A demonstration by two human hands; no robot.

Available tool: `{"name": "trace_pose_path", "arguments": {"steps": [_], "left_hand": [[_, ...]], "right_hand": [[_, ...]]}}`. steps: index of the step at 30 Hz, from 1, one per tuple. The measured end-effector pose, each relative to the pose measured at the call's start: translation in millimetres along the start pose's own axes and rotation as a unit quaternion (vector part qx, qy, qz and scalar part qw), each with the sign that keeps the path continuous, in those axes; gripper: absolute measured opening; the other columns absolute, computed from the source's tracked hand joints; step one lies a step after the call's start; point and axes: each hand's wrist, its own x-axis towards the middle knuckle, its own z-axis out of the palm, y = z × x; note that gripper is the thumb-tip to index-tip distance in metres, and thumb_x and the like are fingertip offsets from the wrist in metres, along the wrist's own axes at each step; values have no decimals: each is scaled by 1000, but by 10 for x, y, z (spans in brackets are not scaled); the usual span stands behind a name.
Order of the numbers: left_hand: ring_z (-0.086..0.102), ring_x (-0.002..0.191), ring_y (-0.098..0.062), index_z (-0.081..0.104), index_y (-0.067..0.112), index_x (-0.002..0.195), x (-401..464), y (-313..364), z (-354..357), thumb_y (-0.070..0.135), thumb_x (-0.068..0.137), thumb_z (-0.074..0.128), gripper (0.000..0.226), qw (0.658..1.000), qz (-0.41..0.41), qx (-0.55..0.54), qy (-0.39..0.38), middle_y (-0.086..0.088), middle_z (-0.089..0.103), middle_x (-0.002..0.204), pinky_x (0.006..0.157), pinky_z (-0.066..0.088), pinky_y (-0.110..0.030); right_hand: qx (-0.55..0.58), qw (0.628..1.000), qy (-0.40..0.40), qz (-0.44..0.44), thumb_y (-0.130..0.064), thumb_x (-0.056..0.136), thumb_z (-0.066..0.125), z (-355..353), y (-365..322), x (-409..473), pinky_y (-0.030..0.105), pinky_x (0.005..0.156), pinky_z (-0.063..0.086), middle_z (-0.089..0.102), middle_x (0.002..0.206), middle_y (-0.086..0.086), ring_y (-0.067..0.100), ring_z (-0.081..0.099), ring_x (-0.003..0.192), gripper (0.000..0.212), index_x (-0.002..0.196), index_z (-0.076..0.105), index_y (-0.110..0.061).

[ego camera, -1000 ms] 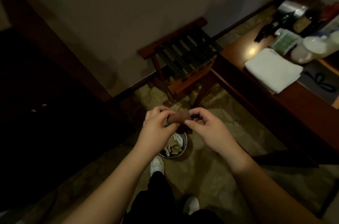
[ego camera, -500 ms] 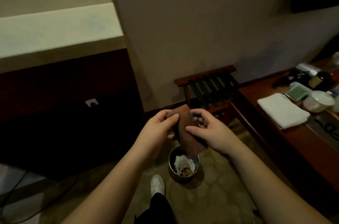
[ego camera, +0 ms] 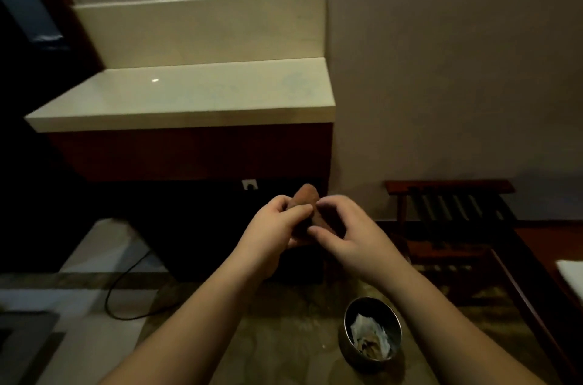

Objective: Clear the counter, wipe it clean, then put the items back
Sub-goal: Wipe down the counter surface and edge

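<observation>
A small brown cloth [ego camera: 307, 200] is held in front of me by both hands. My left hand [ego camera: 277, 227] pinches its left side and my right hand [ego camera: 345, 235] grips its right side with thumb and fingers. Much of the cloth is hidden behind my fingers. Ahead stands the pale stone counter [ego camera: 195, 91] with a low backsplash, its top bare and glossy. It lies beyond and above my hands, apart from them.
A round metal bin [ego camera: 372, 332] with crumpled paper sits on the floor at the lower right. A wooden luggage rack [ego camera: 451, 205] stands against the wall on the right, with a dark wooden desk edge [ego camera: 536, 299] and a white towel [ego camera: 571, 274] beyond. A black cable [ego camera: 123, 290] runs across the floor at the left.
My view has swung left and up from the bin and desk toward the counter. Both hands have kept hold of the brown cloth, which has been opened out from a small wad.
</observation>
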Motion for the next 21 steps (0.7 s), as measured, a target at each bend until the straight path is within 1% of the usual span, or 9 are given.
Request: {"name": "trace_pose_path", "arguments": {"steps": [2, 5, 8, 11, 12, 14, 17, 19, 21], "left_hand": [[69, 98, -26, 62, 11, 108, 7, 71, -150, 26, 94, 59, 21, 1000, -2, -16, -4, -14, 70, 105, 75, 57, -36], [69, 99, -26, 63, 12, 115, 17, 149, -388, 33, 97, 52, 29, 999, 5, -25, -25, -14, 70, 107, 73, 53, -33], [66, 105, -21, 66, 17, 117, 12, 174, -704, 34, 97, 50, 30, 998, 23, 23, -51, -8, 69, 113, 76, 52, -30], [65, 106, -17, 66, 18, 117, -12, 210, -1092, 28, 100, 46, 29, 996, 37, 45, -62, -2, 70, 113, 82, 54, -32], [65, 105, -15, 67, 20, 117, -23, 236, -1246, 28, 100, 46, 28, 996, 49, 65, -47, 0, 70, 112, 83, 55, -31], [66, 97, -9, 70, 24, 108, -11, 269, -1596, 27, 99, 48, 23, 992, 83, 92, 4, 4, 72, 102, 79, 54, -26], [65, 81, -5, 68, 27, 100, 55, 338, -2177, 25, 95, 57, 12, 986, 113, 104, 63, 4, 69, 92, 68, 52, -20], [64, 82, -5, 63, 32, 103, 125, 390, -2576, 28, 91, 63, 12, 984, 114, 112, 79, 6, 67, 95, 68, 51, -21], [65, 91, -6, 60, 37, 106, 200, 441, -2963, 33, 88, 67, 20, 983, 115, 114, 84, 8, 66, 102, 68, 49, -21]], "right_hand": [[29, 999, -27, 10, -48, 85, 64, 103, -106, 89, 5, 79, 39, 39, 110, -36, -16, 44, 104, 47, 125, 41, -44], [41, 999, -6, 13, -46, 83, 68, 268, -207, 243, 7, 79, 41, 41, 112, -34, -11, 47, 104, 54, 129, 40, -42], [61, 998, 4, 33, -43, 83, 69, 473, -324, 408, 10, 78, 44, 45, 111, -30, -10, 49, 100, 52, 126, 41, -40], [121, 991, -23, 49, -38, 89, 63, 733, -490, 616, 18, 85, 50, 56, 111, -24, -7, 55, 101, 35, 119, 45, -42], [161, 985, -33, 60, -36, 91, 59, 830, -561, 703, 20, 86, 52, 60, 111, -22, -6, 58, 101, 28, 117, 49, -43], [252, 962, -46, 92, -32, 95, 54, 1033, -741, 895, 24, 82, 55, 67, 108, -17, -1, 63, 100, 20, 112, 56, -43], [367, 918, -66, 133, -27, 97, 50, 1392, -1053, 1219, 25, 76, 56, 72, 105, -9, 8, 68, 98, 21, 114, 61, -33], [409, 897, -84, 144, -23, 98, 48, 1657, -1269, 1447, 25, 74, 55, 73, 105, -4, 12, 69, 98, 23, 116, 62, -26], [436, 881, -100, 151, -23, 98, 48, 1939, -1474, 1675, 32, 81, 55, 72, 109, 2, 18, 69, 101, 25, 118, 63, -22]]}}
